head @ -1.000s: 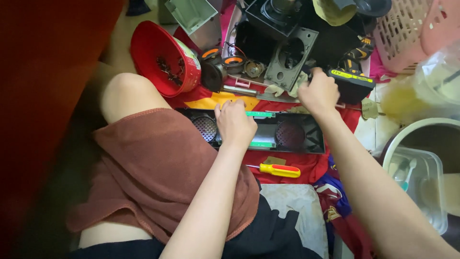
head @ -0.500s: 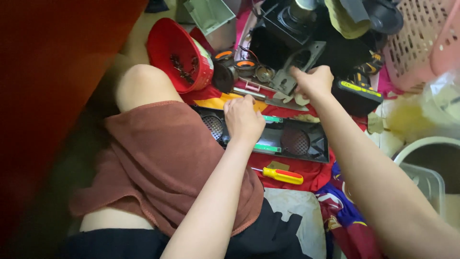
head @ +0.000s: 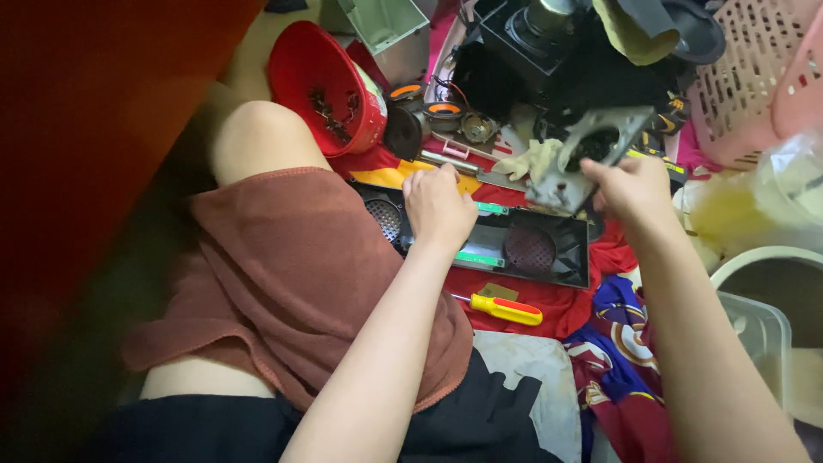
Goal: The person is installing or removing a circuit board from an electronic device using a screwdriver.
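The left hand (head: 439, 204) presses its released palm on the black speaker housing (head: 514, 244), hiding its middle; the right hand (head: 633, 187) grasps a grey metal bracket (head: 591, 146).

- A red tub (head: 330, 90) lies tipped on its side at the far left, beside the knee. A pale label band with some green wraps its outer wall near the rim.
- A clear plastic bag (head: 754, 206) with yellowish contents sits at the right edge, just near of the pink basket.
- A small tan tag (head: 497, 291) lies on the red cloth, touching the yellow screwdriver's handle.
- No screens or signs show.
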